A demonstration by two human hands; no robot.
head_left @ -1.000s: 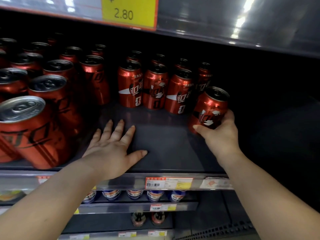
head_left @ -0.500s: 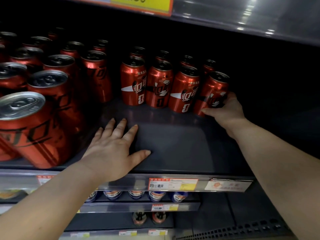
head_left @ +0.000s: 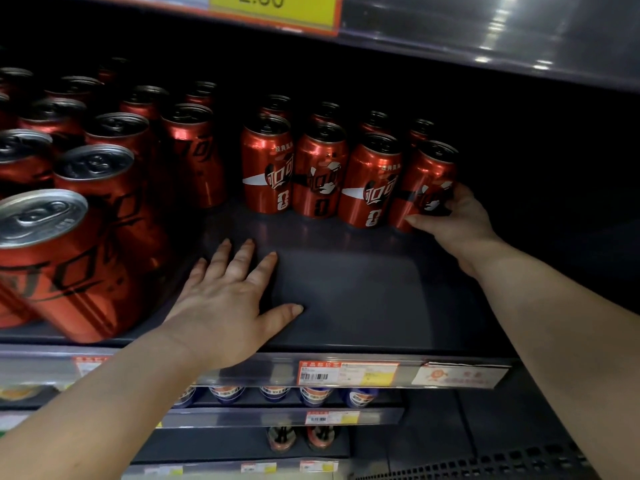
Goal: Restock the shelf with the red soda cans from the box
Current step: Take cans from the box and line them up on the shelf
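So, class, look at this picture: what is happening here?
A person is stocking a shop shelf with red cans. The right hand holds a red soda can in its grip at the right end of a front row, next to three cans already standing there. Whether it is fully set down is unclear. The left hand lies flat, fingers spread, on the bare shelf floor. More red cans crowd the left side. No box is in view.

Your right hand holds one red soda can; three more stand left of it, four behind them. Left of your left hand, at least ten more. Below both hands, five blue cans.
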